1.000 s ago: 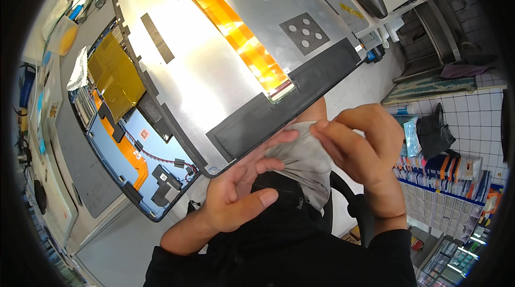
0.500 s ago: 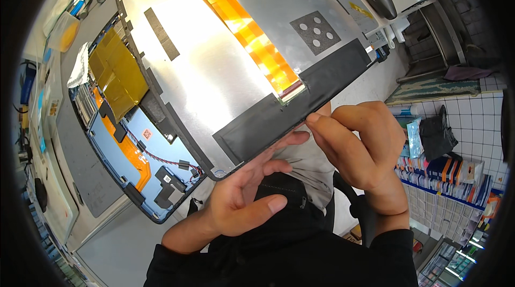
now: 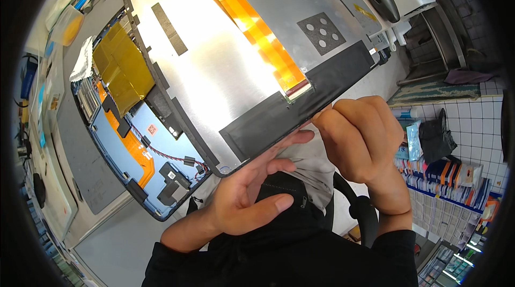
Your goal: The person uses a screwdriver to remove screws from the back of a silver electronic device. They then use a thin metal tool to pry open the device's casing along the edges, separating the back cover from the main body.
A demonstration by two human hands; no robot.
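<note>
Right hand (image 3: 359,141) has moved to the metal panel's (image 3: 214,72) near edge; fingertips bunched, any pinch undeterminable. Left hand (image 3: 241,197) spread, same edge. Panel partly hides blue casing (image 3: 162,138); far end cut off.

The right hand (image 3: 362,139), a little off the metal panel's (image 3: 209,67) near edge a second ago, has come up to that edge, its fingers curled tighter. The panel has shifted slightly rightward, the left hand (image 3: 241,204) moving along beneath its near edge.
</note>
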